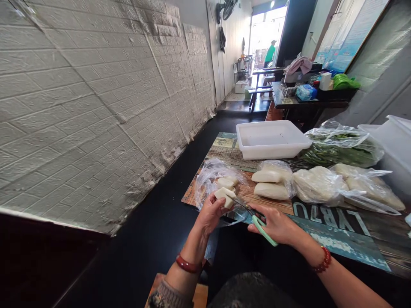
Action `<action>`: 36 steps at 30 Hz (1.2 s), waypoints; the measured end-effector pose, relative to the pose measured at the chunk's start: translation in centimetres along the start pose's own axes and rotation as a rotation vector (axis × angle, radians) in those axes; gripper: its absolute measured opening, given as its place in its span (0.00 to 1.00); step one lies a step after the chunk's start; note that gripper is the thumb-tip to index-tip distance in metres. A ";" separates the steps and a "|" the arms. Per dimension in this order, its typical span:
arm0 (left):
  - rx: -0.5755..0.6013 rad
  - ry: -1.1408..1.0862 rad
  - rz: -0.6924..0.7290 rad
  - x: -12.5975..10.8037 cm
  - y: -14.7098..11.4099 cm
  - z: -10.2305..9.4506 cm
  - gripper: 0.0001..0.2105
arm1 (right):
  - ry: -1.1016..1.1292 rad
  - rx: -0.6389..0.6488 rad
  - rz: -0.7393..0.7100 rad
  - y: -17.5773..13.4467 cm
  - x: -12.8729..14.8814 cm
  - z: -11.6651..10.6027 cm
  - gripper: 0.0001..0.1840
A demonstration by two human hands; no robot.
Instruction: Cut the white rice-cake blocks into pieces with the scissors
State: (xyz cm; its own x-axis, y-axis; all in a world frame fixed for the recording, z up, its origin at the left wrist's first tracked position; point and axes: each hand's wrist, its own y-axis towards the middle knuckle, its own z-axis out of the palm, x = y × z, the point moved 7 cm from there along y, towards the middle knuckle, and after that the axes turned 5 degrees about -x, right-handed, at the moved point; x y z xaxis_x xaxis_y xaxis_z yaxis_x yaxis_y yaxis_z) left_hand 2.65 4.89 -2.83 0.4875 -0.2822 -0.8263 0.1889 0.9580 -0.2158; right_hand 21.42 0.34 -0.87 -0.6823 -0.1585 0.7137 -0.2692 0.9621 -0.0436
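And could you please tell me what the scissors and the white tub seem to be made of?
Scissors: likely metal blades, thin and dark; smooth, pale-green handles suggest plastic.
White tub: probably moulded plastic, satin, judging by its rounded rim and smooth walls.

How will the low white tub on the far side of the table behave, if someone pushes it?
The low white tub is probably light, since it looks like thin plastic. Being wide and shallow, it would likely slide rather than tip. Its long walls may flex slightly.
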 end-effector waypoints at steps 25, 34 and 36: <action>-0.024 -0.027 -0.002 -0.4 -0.4 -1.5 0.26 | 0.240 -0.239 -0.060 0.5 -1.7 0.9 0.21; -0.219 0.425 0.235 -4.2 1.3 -4.8 0.35 | 0.657 -0.214 0.296 -0.4 -5.8 0.8 0.31; -0.266 0.567 0.276 -4.7 2.3 -5.4 0.36 | 0.709 -0.219 0.297 -0.4 -5.7 0.7 0.33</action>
State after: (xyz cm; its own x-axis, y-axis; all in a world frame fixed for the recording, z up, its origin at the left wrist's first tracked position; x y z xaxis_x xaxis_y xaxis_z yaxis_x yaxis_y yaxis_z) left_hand -3.81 8.72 -2.28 -0.0482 -0.0253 -0.9985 -0.1292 0.9914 -0.0189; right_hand 24.98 0.67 -5.40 -0.0899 0.2196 0.9714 0.0463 0.9753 -0.2162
